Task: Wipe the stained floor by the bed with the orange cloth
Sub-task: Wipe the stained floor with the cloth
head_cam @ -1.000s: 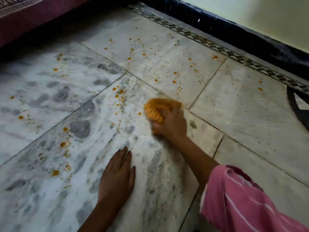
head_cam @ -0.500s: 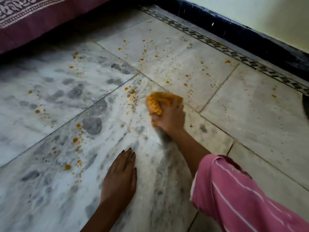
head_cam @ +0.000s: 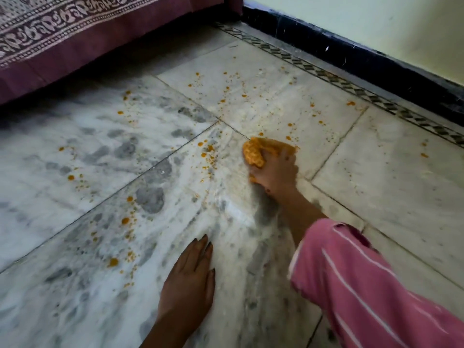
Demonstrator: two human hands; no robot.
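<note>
since a second ago we have pushed the orange cloth [head_cam: 256, 153] a little farther over the floor [head_cam: 376, 172], to the tile joint [head_cam: 232, 128] beside the orange stains [head_cam: 209, 149]. our right hand [head_cam: 275, 172] grips it bunched; our left hand [head_cam: 188, 280] lies flat on the floor, fingers together.

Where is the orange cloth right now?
In the head view the orange cloth is mid-frame, bunched in the right hand on the marble floor, at a tile seam, with orange stains just to its left.
</note>
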